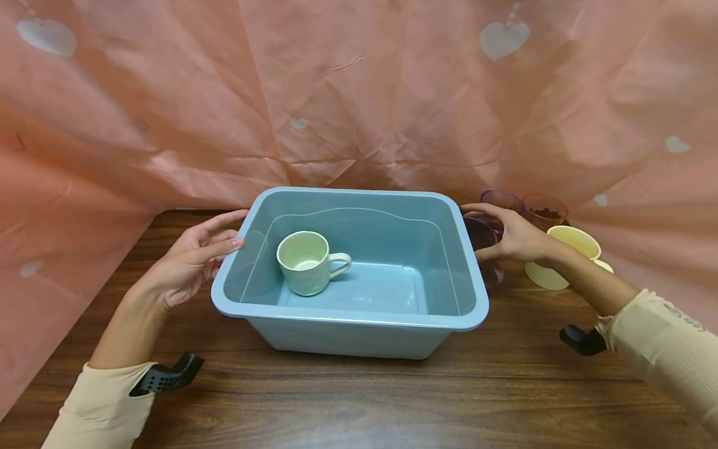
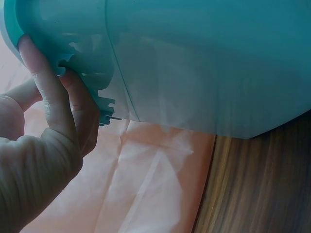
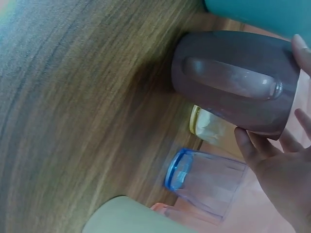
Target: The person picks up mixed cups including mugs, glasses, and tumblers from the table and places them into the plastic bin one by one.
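Note:
A light blue plastic basin (image 1: 359,321) stands on the wooden table. Inside, toward its left end, a pale green mug (image 1: 305,265) sits upright with its handle to the right. My left hand (image 1: 193,259) pinches the basin's left rim, thumb on top and the other fingers beneath. Beyond the right end, my right hand (image 1: 518,234) grips a dark brownish-purple mug (image 3: 233,82) near its rim, thumb on one side and fingers on the other. In the right wrist view this mug's handle faces the camera; whether its base touches the table I cannot tell.
Behind my right hand stand a purple-rimmed clear cup (image 1: 502,201), a reddish clear cup (image 1: 544,212) and a cream-yellow mug (image 1: 546,276). A cup with a yellow base (image 3: 209,125) shows in the right wrist view. Pink curtain (image 1: 359,93) hangs behind the table (image 1: 359,399).

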Motion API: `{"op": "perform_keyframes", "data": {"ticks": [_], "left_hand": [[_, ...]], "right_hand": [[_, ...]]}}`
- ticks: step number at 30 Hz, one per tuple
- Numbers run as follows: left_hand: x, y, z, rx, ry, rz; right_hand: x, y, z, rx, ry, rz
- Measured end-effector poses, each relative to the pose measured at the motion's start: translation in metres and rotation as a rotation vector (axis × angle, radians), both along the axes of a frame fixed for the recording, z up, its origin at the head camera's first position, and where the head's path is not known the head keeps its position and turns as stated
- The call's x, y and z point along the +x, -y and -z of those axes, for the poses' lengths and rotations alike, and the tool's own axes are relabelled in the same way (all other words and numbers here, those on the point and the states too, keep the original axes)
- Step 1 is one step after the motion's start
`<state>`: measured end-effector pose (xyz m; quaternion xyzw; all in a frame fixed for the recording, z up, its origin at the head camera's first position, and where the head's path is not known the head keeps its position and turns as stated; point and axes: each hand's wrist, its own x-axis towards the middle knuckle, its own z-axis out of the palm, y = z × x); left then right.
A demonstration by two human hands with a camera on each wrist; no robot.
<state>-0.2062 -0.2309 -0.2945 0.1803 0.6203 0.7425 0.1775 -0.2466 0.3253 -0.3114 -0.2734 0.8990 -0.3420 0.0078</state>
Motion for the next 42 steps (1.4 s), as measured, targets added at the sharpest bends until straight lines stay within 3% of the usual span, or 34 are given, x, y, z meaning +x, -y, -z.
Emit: {"op": "perform_keyframes", "data": {"ticks": [6, 21, 31, 42], "left_hand": [[0.000, -0.001, 0.000, 0.006, -0.004, 0.011], [0.002, -0.001, 0.000, -0.018, 0.008, -0.013], [0.004, 0.000, 0.002, -0.002, 0.003, -0.007], [0.004, -0.002, -0.001, -0.018, -0.017, -0.008]], "right_hand": [[0.005, -0.001, 0.003, -0.072, 0.053, 0.037], [0.009, 0.001, 0.010, -0.178, 0.024, 0.072], [0.011, 0.003, 0.013, -0.310, 0.139, 0.086], [0.015, 0.002, 0.012, -0.320, 0.206, 0.131]]}}
